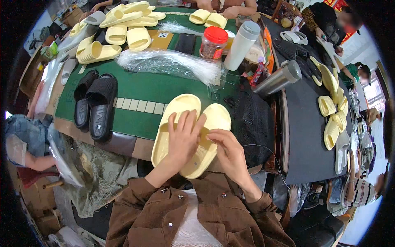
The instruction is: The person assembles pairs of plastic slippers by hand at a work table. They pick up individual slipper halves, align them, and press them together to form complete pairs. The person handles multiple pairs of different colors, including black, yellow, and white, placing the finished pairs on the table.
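In front of me at the table edge are two pale yellow slippers, side by side: a left slipper (184, 103) and a right slipper (218, 117). My left hand (183, 136) lies across the pair, its fingers curled over their inner edges and holding them together. My right hand (228, 151) is at the right slipper, fingers bent and thumb and forefinger close together. Whatever that pinch may hold is too small to make out. A pair of black slippers (101, 106) stands on the green mat (144, 86) to the left.
Beyond lie a bundle of clear plastic strands (173, 65), a red-lidded jar (213, 43), a white bottle (242, 46) and piled yellow slippers (123, 18). A steel tumbler (278, 78) leans at right by a black mesh bag (251, 123). Other people sit around; more slippers (331, 131) lie on the right-hand table.
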### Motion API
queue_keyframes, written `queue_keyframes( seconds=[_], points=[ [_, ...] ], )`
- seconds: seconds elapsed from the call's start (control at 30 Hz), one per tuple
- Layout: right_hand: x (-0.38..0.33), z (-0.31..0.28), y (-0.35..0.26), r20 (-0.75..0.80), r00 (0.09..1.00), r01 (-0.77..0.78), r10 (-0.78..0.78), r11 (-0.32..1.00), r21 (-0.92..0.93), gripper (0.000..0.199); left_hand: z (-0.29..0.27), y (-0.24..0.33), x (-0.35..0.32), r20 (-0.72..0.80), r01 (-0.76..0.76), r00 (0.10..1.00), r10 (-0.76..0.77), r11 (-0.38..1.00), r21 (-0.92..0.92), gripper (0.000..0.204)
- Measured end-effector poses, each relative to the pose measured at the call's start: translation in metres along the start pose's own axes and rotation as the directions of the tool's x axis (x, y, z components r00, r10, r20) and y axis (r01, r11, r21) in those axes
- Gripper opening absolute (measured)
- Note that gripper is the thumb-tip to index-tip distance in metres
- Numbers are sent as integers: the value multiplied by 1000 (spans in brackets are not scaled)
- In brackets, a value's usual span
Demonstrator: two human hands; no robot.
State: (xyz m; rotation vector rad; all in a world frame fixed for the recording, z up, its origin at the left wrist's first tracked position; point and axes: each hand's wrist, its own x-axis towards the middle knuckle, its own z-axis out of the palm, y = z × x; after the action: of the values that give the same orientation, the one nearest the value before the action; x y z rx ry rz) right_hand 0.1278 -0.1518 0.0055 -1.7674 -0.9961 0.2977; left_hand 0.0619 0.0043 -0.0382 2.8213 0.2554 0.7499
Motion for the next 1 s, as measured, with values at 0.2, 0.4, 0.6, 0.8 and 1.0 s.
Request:
queue_keyframes(
  seconds=[0.2, 0.4, 0.6, 0.8, 1.0],
  points=[
    [-14, -28, -2, -16, 1000, 1, 0, 999, 55, 22, 9, -8, -2, -38, -37, 999, 37, 999, -2, 60],
    [-42, -149, -7, -499, 858, -261, 123, 940, -217, 23, 9, -8, -2, -28, -65, 997, 66, 998, 27, 53],
    [-104, -331, 87, -851, 504, -566, -149, 687, -455, 22, 9, -2, -3, -25, -67, 997, 68, 996, 51, 53],
    [-126, -417, 142, -804, 559, -797, -202, 137, -589, 44, 11, 0, -1, -6, -66, 998, 67, 997, 46, 59],
    [-110, -426, 154, -801, 592, -806, -85, -54, -590, 31, 9, 1, -1, 19, -44, 999, 44, 998, 40, 59]
  ],
)
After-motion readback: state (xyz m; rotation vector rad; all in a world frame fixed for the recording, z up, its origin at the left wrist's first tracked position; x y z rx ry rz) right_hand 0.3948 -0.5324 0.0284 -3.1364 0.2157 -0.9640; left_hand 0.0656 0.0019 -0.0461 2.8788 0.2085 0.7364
